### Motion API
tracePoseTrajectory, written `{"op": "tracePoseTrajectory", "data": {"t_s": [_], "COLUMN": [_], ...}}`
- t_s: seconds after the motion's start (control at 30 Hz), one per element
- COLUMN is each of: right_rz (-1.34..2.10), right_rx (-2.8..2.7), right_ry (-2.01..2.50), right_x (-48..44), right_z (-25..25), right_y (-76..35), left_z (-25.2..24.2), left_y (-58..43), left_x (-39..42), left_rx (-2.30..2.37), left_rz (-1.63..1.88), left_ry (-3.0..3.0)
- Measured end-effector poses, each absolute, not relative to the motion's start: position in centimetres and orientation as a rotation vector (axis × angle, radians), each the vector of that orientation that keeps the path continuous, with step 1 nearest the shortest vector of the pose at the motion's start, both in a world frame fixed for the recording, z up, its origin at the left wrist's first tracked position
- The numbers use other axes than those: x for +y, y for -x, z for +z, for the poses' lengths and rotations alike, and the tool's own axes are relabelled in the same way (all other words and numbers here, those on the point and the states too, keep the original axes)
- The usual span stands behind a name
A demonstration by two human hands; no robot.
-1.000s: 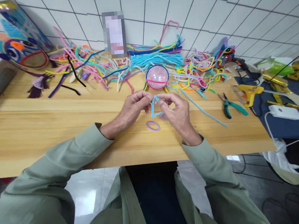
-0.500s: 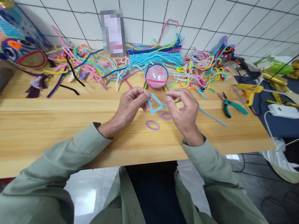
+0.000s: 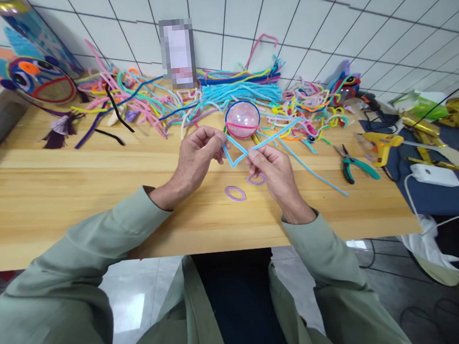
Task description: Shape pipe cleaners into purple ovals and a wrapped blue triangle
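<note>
A light-blue pipe cleaner (image 3: 236, 161) is bent into a small triangle in front of me, its long tail stretching toward the upper right. My left hand (image 3: 201, 157) pinches the triangle's left corner. With thumb and fingertips, my right hand (image 3: 272, 171) grips the crossing at the triangle's right corner. Two purple pipe-cleaner loops lie on the table below: one almond-shaped loop (image 3: 235, 193) in the open, and another loop (image 3: 257, 179) partly hidden by my right fingers. Just beyond my hands sits a clear ball (image 3: 242, 119) with blue and pink trim.
Bundled blue pipe cleaners (image 3: 241, 93) and tangled coloured ones line the wall. A loose blue pipe cleaner (image 3: 313, 167), pliers (image 3: 355, 165) and a yellow glue gun (image 3: 383, 145) lie to the right. Decorated fish-like ball (image 3: 43, 84) stands far left; a blurred upright phone-like panel (image 3: 179, 53) leans at the back.
My right hand has shifted its hold down to the triangle's right corner. The pipe cleaner's long end now points up and right above that hand.
</note>
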State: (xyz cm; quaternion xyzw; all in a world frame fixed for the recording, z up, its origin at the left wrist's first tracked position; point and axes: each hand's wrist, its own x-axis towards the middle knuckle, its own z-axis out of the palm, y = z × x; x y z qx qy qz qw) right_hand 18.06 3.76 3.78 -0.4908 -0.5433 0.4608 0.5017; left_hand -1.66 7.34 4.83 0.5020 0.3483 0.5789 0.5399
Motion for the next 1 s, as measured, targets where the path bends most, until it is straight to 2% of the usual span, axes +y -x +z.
{"op": "tracePoseTrajectory", "data": {"t_s": [0.4,0.67,1.0], "right_rz": [1.058,1.003,1.005], "right_rx": [-1.316,-1.292,-1.242], "right_ry": [1.205,1.226,1.2], "right_x": [4.0,4.7,4.9], "right_z": [3.4,2.6,2.4], "right_y": [-18.2,-18.7,-18.5], "left_z": [3.9,1.9,1.8], "left_y": [1.7,1.2,1.3], "left_x": [7.2,6.6,6.5], "left_rx": [0.76,0.773,0.744], "left_rz": [1.276,1.019,1.071], "left_ry": [-1.241,-1.44,-1.521]}}
